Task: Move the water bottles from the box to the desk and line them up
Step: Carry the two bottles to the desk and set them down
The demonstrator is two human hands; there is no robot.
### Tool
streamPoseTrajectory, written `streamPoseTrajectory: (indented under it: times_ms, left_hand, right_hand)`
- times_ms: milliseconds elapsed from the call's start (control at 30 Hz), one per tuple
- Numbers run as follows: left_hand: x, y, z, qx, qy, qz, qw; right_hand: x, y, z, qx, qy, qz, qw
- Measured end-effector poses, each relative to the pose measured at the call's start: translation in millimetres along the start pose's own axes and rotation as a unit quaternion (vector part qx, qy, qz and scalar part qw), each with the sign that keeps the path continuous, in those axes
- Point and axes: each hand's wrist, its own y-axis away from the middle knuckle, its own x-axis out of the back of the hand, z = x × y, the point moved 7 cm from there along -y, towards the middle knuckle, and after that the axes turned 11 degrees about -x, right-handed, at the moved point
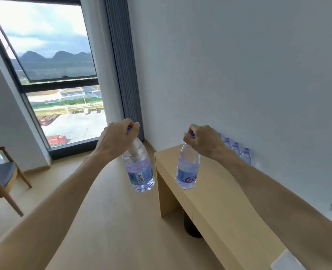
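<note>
Gripping bottles [140, 168], seemingly by caps.

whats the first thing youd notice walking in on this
Two water bottles dangle in mid-air at the centre: the left hand pinches the left bottle by its cap over the floor, and the right hand holds the right bottle the same way above the desk. Behind the right hand, a row of bottles already stands along the wall. On the left, a big window shows mountains.

A bottle [140, 168] hanging from each hand, desk [215, 195] alongside.
</note>
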Motion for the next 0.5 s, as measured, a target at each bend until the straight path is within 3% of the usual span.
streamPoseTrajectory:
  times_ms: [300, 500]
  left_hand:
    - [-147, -132, -27, -0.067, 0.081, -0.057, 0.993]
    - [-249, -195, -22, -0.102, 0.116, -0.093, 0.984]
  right_hand:
    - [-4, -81, 112, -0.132, 0.027, 0.035, 0.990]
    - [-14, -130, 193, -0.174, 0.050, 0.050, 0.982]
